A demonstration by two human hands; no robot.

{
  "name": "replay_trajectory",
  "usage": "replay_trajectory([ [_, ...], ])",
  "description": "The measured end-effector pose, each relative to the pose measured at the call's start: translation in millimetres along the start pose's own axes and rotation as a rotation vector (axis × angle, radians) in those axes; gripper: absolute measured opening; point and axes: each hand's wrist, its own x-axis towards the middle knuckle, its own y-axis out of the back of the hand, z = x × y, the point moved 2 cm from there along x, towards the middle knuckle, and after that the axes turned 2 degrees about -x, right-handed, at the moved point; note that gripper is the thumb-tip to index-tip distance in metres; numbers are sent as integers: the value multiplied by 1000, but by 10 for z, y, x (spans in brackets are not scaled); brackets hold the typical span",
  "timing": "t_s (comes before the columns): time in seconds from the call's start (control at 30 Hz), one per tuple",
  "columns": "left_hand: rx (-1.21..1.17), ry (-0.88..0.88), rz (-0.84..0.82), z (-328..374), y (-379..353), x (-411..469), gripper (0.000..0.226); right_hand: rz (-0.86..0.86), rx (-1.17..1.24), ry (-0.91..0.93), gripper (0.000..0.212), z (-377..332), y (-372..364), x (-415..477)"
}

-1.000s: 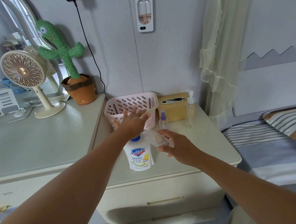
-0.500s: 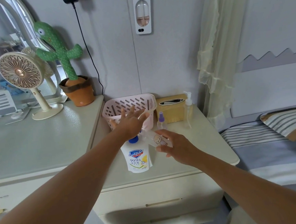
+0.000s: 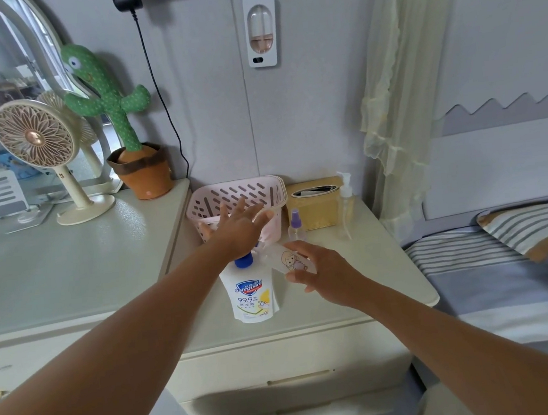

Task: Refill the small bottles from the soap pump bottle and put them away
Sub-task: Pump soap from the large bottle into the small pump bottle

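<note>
Head view: left hand, fingers spread, presses the soap bottle beneath it; right hand grips a small bottle just beside. Filling looks underway; putting away is left.

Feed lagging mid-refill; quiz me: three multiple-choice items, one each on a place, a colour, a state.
1. The purple-capped spray bottle stands: A in the basket; B on the nightstand by the tissue box; C on the bed.
2. The collar of the soap pump bottle is: A red; B blue; C green.
3. The sticker bottle is: A standing; B lying flat; C held tilted in the right hand.
B, beside the box; B, blue below the left hand; C, gripped aslant.
</note>
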Motion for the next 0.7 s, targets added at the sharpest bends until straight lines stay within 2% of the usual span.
replay_trajectory([
  [0.07,23,-35,7,16,-12,0,49,1,-2,1,51,22,-11,11],
  [0.17,64,40,-21,38,-10,-72,46,-4,2,-16,51,58,-33,29],
  [0.27,151,23,-18,123,11,-156,45,-8,-3,-27,51,69,-49,30],
  [0.7,-6,-8,8,69,38,-67,51,0,2,15,50,9,-3,-3],
])
